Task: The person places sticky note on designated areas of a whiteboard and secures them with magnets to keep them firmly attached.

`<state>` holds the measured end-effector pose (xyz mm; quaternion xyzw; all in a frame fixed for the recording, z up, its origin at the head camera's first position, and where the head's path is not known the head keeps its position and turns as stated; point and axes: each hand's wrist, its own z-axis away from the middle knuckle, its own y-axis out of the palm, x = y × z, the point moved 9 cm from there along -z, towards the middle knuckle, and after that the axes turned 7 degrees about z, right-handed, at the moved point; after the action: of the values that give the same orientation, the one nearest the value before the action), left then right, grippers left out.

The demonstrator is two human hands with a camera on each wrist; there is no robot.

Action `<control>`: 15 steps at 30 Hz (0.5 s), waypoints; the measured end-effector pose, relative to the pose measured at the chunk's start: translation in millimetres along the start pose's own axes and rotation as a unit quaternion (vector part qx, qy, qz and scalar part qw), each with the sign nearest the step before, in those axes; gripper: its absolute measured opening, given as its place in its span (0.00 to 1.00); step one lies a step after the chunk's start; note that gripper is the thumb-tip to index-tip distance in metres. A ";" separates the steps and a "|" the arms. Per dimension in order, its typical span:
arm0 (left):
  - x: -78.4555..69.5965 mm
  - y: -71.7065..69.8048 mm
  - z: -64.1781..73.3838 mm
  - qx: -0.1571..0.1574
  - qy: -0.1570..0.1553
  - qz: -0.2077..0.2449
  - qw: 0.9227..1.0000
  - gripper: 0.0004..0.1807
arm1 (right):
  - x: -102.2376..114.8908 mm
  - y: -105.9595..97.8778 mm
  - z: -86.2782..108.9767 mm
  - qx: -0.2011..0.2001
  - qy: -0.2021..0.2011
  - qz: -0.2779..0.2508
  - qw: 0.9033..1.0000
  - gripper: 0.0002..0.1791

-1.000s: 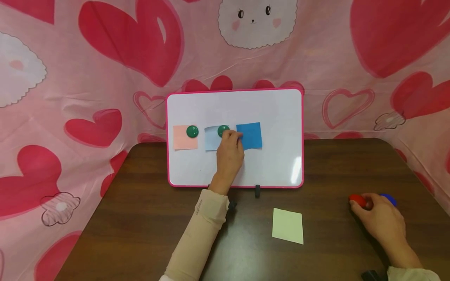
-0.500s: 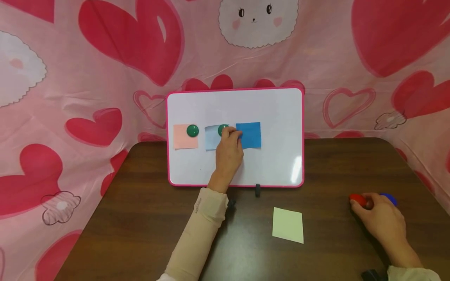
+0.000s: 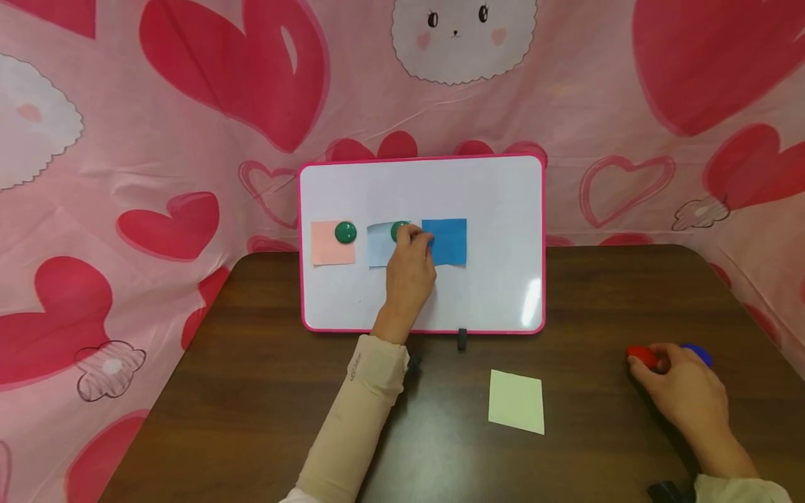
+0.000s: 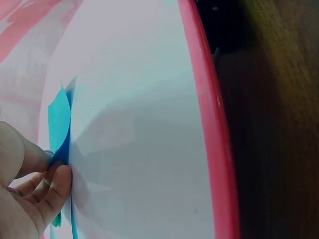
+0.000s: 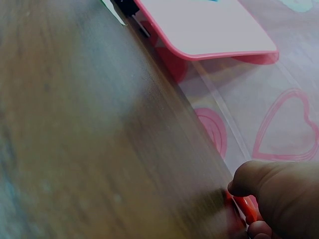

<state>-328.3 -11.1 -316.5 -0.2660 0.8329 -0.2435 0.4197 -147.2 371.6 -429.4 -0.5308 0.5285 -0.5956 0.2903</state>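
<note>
A dark blue paper square (image 3: 448, 242) lies against the whiteboard (image 3: 503, 195); my left hand (image 3: 410, 276) pinches its left edge between thumb and fingertips. In the left wrist view the blue paper (image 4: 60, 119) bends away from the board. Beside that hand, a green round magnet (image 3: 397, 230) sits on a light blue paper square (image 3: 379, 244), both partly hidden by the fingers. At the table's right, my right hand (image 3: 688, 391) grips a red round magnet (image 3: 642, 356) with thumb and fingers. A blue magnet (image 3: 698, 354) shows just behind its knuckles.
Another green magnet (image 3: 345, 232) holds a pink paper square (image 3: 332, 248) at the board's left. A pale green paper square (image 3: 516, 402) lies on the brown table (image 3: 251, 419). The board's black foot (image 3: 462, 339) juts forward. A pink heart-patterned cloth (image 3: 566, 105) hangs behind.
Both hands keep nearly the same place and hold. The whole head view shifts very slightly.
</note>
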 end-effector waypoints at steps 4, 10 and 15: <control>0.7 1.0 -0.4 0.003 -0.001 0.000 1.000 0.12 | -0.5 0.1 -0.1 0.001 0.000 0.000 1.000 0.28; 0.5 1.6 -1.5 0.009 -0.003 -0.009 1.000 0.13 | -1.6 1.0 -0.5 0.003 0.002 0.000 1.000 0.28; -1.4 1.5 -2.1 0.007 0.004 -0.023 1.000 0.13 | -2.5 1.9 -1.2 0.004 0.004 0.001 1.000 0.28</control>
<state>-329.8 -8.6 -315.5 -0.2813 0.8264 -0.2605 0.4124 -148.0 373.7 -431.8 -0.5269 0.5279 -0.5991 0.2910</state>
